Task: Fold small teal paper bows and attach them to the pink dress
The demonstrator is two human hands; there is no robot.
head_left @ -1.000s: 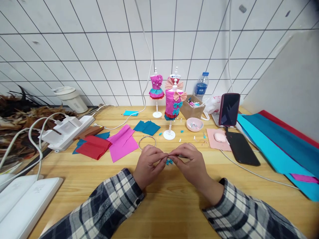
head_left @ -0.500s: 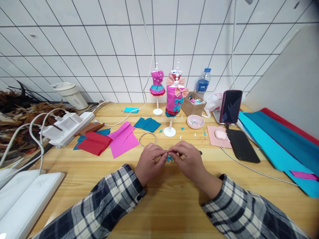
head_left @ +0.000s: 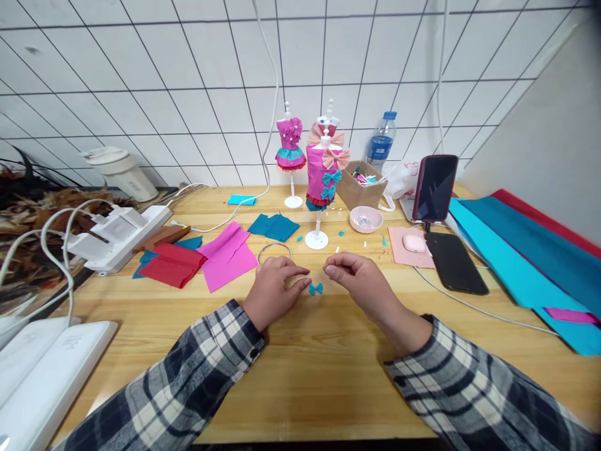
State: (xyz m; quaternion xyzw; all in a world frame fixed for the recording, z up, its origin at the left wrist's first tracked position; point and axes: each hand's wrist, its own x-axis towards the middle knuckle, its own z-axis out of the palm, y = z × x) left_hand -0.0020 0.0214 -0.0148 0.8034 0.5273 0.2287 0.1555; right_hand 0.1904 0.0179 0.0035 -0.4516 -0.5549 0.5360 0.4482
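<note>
A small teal bow (head_left: pixel 316 289) lies on the wooden table between my hands. Just left of it is my left hand (head_left: pixel 277 291), its thumb and index finger parted with nothing visible between them. My right hand (head_left: pixel 359 279) hovers to the right of the bow, thumb and fingertips pinched together; anything in the pinch is too small to make out. Beyond them stands a mini dress form (head_left: pixel 319 178) in a pink dress with a peach bow and two teal bows. Another dress form (head_left: pixel 291 147) with a pink, teal and red dress is behind it, and a third is partly hidden.
Pink (head_left: pixel 230 263) and red paper pieces (head_left: pixel 173 266) lie left of a ring (head_left: pixel 275 252). A pink bowl (head_left: pixel 367 219) of small bits, a cardboard box (head_left: pixel 359 191), a water bottle (head_left: pixel 381 141) and phones (head_left: pixel 455 263) are right. A power strip (head_left: pixel 126 241) sits left.
My hands have drawn apart from their pinch together, the right one going right. The teal bow, partly covered before, now shows whole. The camera view has shifted slightly.
</note>
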